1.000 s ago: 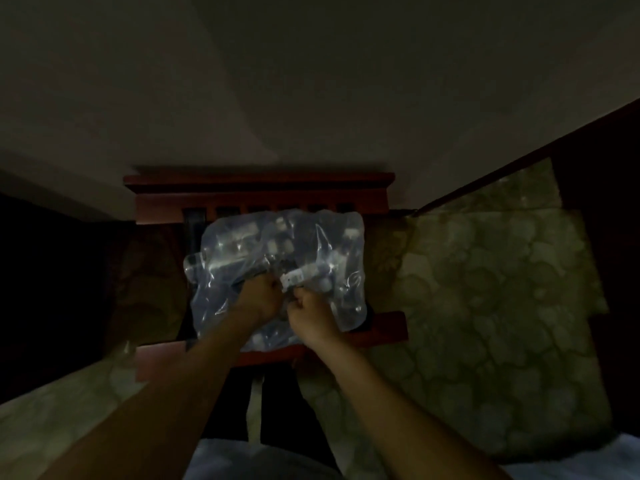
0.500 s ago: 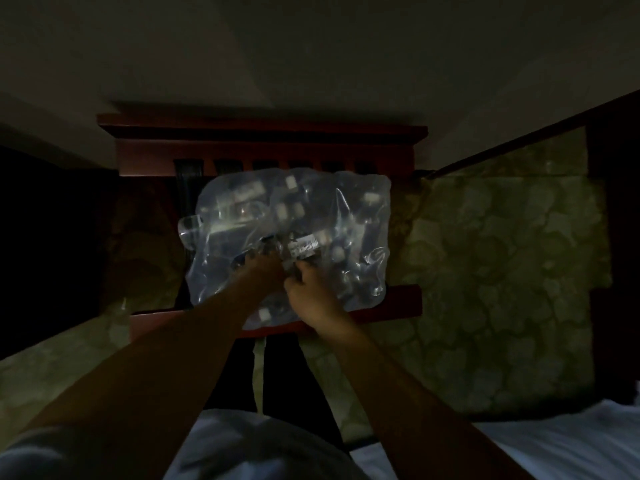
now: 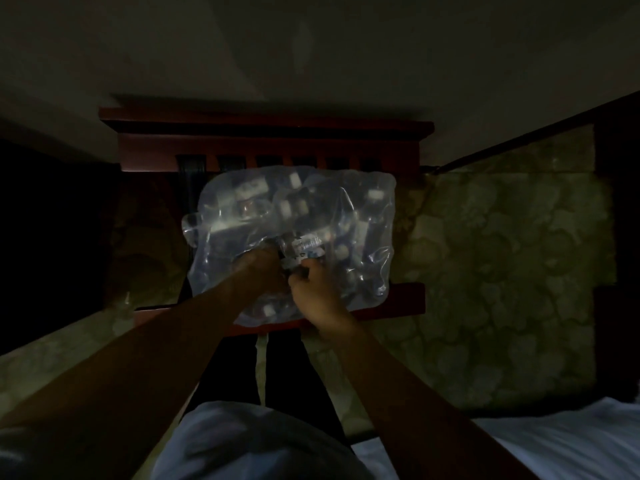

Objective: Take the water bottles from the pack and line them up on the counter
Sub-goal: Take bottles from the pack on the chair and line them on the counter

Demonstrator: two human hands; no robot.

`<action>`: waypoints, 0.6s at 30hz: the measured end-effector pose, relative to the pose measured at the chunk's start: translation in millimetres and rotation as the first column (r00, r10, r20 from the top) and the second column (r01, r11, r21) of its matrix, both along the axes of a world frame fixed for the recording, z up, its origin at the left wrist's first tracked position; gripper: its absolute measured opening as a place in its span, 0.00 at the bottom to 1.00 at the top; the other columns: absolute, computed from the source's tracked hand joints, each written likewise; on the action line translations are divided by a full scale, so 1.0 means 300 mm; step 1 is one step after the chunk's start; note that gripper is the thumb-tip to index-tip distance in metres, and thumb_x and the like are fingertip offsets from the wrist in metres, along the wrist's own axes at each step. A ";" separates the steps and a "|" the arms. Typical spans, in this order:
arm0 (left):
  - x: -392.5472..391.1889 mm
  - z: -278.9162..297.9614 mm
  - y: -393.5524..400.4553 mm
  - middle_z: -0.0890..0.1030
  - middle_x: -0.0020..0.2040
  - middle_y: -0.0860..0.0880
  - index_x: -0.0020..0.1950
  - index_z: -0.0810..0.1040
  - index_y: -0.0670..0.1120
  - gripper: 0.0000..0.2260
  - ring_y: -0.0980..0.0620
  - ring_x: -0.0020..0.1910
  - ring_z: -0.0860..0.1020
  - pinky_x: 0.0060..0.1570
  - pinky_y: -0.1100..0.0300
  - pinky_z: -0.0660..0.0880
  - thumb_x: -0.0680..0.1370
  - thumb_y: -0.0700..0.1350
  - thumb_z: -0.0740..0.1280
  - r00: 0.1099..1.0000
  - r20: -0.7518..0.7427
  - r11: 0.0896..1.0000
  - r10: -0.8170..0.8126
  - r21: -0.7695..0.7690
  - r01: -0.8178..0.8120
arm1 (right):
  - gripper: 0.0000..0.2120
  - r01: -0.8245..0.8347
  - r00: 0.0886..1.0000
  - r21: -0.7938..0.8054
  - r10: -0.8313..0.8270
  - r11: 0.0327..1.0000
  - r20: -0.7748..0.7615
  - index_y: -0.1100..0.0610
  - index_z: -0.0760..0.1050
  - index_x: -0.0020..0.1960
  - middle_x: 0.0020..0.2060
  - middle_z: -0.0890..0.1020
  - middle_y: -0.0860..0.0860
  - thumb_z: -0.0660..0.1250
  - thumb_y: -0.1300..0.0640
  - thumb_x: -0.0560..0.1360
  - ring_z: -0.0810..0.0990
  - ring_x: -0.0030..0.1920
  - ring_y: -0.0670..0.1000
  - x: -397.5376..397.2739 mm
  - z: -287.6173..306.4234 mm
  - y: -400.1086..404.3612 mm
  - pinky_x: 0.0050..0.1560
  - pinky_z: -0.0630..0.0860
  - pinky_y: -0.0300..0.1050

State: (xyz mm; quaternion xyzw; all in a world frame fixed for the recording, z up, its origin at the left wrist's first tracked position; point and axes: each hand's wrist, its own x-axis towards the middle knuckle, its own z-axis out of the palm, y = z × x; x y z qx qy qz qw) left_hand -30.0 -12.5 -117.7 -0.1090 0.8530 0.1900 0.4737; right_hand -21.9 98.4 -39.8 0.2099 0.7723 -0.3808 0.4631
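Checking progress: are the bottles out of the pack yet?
Still in: the bottles sit inside the plastic pack, both hands at its middle.

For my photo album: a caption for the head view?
Both hands, left and right, grip the clear plastic-wrapped pack of water bottles on a reddish wooden chair.

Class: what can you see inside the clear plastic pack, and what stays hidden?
Inside the plastic pack, water bottles with pale caps and labels show dimly. Both hands, left hand and right hand, cover the middle; the count cannot be told.

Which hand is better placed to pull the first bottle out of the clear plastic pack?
Probably the right hand: it grips the labelled bottle at the opening in the clear plastic pack, while the left hand holds the wrap.
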 end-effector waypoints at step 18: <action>0.072 0.432 -0.093 0.78 0.57 0.49 0.65 0.71 0.50 0.35 0.47 0.48 0.80 0.38 0.58 0.71 0.66 0.72 0.65 0.856 -0.514 0.996 0.048 -0.044 -0.083 | 0.15 0.451 0.887 -0.031 -0.444 0.892 0.125 0.54 0.70 0.67 0.62 0.78 0.60 0.51 0.57 0.83 0.80 0.56 0.60 -0.074 0.011 -0.026 0.54 0.80 0.56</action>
